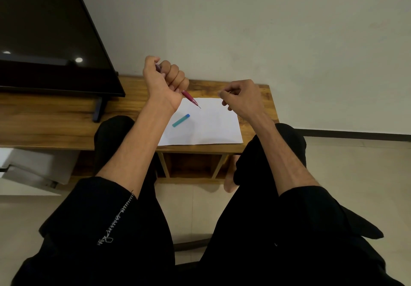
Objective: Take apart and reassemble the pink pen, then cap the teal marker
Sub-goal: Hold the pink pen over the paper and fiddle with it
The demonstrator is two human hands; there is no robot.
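My left hand (pixel 163 78) is raised over the far left of the white paper (pixel 206 127), fisted around the pink pen (pixel 189 96). The pen's thin tip points down and to the right, just above the paper. My right hand (pixel 241 95) hovers over the paper's far right corner with fingers curled and thumb pinched to the forefinger; whether it holds some small part I cannot tell. A short teal piece (pixel 180 120) with a blue end lies on the paper's left side, below the pen tip.
The paper lies on a low wooden table (pixel 55 119) with open shelves underneath. A black screen (pixel 44 41) on a stand fills the table's left side. My knees in black trousers press against the table's front edge. A plain wall stands behind.
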